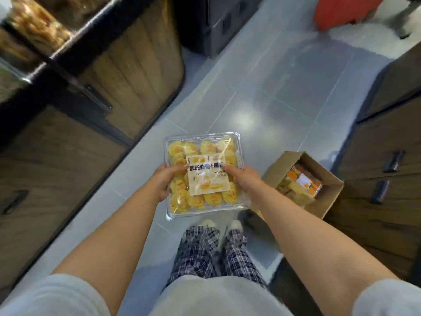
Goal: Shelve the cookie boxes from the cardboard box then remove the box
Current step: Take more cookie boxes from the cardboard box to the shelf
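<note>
Stands in an aisle on the grey tiled floor (273, 87), looking down. Stretches both bare forearms forward and slightly down, elbows a little bent, pale short sleeves at the bottom corners of the view.

Holds a clear plastic cookie box (206, 142) between the two hands, in the air above the floor, just ahead of the plaid trousers (205, 254) and pale slippers. Grips the box's left edge with the left hand (164, 181): thumb laid across the lid, tip touching the left side of the paper label (208, 181), fingers curled underneath, mostly hidden. Grips the right edge with the right hand (243, 179) in the same way: thumb on top, tip at the label's right side, fingers out of sight below.

Carries the box lid-up and close to flat, near edge toward the body, far edge pointing up the aisle, turned slightly askew. Looks almost square, with the marginally longer side running away from the body. Shows rows of yellow swirled cookies through the lid, label print upright toward the wearer.

Further right, on the floor: the cardboard box (331, 188), flaps open, against the front of a dark wooden cabinet (387, 224). Contains another pack (303, 185), orange and yellow, lying tilted.

To the left: a wood-panelled shelf unit (127, 71) with a black frame, blurred packets on its top shelf.
</note>
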